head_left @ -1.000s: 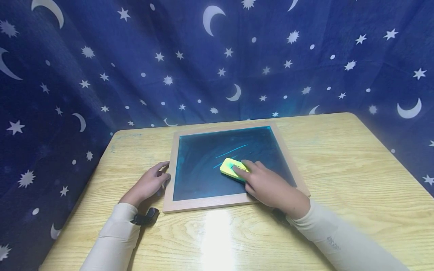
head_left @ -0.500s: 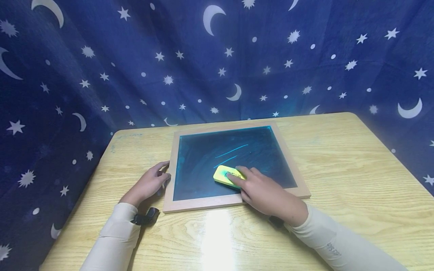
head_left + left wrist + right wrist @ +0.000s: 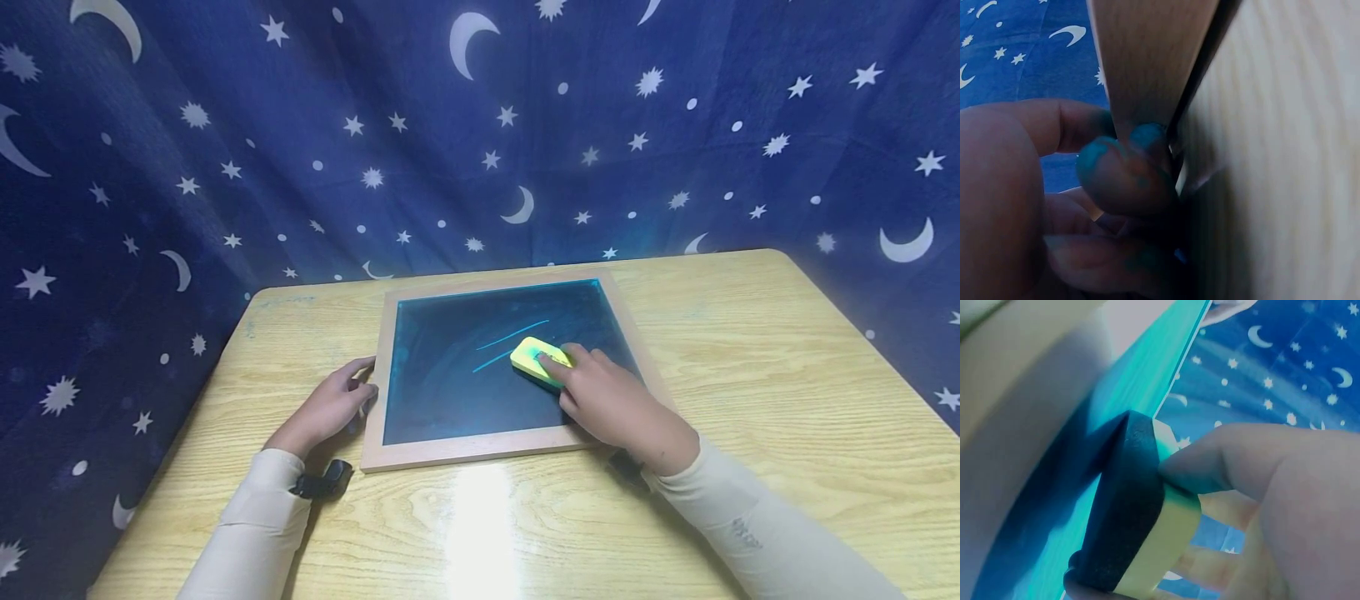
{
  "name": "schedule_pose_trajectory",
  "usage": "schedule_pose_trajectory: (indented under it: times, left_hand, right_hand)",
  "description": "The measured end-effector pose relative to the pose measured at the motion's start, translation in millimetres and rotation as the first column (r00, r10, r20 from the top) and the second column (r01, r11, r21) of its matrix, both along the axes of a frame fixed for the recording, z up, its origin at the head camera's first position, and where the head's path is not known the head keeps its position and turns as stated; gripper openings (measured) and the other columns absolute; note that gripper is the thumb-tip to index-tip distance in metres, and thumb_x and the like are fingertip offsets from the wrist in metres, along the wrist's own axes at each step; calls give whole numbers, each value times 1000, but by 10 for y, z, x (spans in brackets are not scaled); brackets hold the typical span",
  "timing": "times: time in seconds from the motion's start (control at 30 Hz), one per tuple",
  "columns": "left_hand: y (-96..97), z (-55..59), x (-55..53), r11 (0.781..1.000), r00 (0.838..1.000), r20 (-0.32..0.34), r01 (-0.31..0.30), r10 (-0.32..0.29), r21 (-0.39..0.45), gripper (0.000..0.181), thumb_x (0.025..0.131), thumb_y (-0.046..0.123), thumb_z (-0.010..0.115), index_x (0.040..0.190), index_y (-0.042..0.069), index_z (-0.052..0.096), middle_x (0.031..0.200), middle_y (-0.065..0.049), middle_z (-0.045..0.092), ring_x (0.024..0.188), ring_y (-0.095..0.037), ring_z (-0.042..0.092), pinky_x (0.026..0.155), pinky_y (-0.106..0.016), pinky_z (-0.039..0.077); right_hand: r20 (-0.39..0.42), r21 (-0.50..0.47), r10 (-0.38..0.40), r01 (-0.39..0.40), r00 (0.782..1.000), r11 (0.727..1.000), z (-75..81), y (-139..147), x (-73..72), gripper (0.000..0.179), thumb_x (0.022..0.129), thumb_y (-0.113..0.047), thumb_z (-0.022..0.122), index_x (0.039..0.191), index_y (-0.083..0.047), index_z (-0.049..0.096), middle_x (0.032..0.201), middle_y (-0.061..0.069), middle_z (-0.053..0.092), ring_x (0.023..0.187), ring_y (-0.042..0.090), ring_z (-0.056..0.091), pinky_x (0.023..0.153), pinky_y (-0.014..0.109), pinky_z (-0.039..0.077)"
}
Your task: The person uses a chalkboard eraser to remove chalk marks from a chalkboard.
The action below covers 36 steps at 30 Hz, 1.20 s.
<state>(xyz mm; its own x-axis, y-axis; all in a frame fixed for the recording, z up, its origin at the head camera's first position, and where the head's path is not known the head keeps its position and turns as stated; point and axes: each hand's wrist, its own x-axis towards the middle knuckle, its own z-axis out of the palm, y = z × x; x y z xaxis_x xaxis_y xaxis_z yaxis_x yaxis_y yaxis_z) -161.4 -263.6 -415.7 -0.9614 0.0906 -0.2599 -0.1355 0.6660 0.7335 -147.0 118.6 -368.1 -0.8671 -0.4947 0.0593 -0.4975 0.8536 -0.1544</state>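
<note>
A chalkboard (image 3: 442,408) with a pale wooden frame lies on the table, bearing two slanted blue chalk lines (image 3: 513,335). My right hand (image 3: 611,400) grips a yellow chalkboard eraser (image 3: 531,350), index finger along its top, just right of the lower line. In the right wrist view the dark felt underside of the eraser (image 3: 1125,506) faces the board at a tilt. My left hand (image 3: 330,408) holds the left side of the frame with bent fingers. Blue chalk marks the fingertips (image 3: 1094,159) there, right against the wood; the lower fingers are partly in shadow.
The wooden table (image 3: 750,358) extends around the board, with faint blue chalk smudges near its back left corner. A dark blue curtain (image 3: 420,100) printed with moons and stars hangs behind and to the left. Dark wrist straps (image 3: 322,481) sit at the sleeves.
The right hand and eraser slid toward the front left, then went back and to the right, uncovering the lower chalk line. Both lines still show. The left hand and board have stayed put.
</note>
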Motion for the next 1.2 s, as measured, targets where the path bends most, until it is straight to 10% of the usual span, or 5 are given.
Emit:
schedule_pose_trajectory:
  times: [0.67, 1.2]
  left_hand:
    - [-11, 6, -4, 1000, 1000, -7, 7, -7, 14, 63, 100, 21, 47, 157, 4, 26, 70, -4, 55, 54, -18, 53, 58, -36, 49]
    - [-2, -4, 12, 999, 1000, 3, 3, -3, 42, 63, 100, 19, 47, 157, 4, 26, 74, -5, 56, 53, -18, 52, 54, -36, 51]
  right_hand:
    - [15, -9, -105, 106, 994, 994, 103, 363, -275, 52, 91, -8, 59, 142, -5, 55, 114, 31, 60, 80, 34, 58, 69, 50, 53]
    - [11, -17, -76, 76, 997, 997, 67, 364, -295, 51, 91, -5, 59, 141, -5, 56, 118, 27, 60, 88, 36, 59, 78, 52, 54]
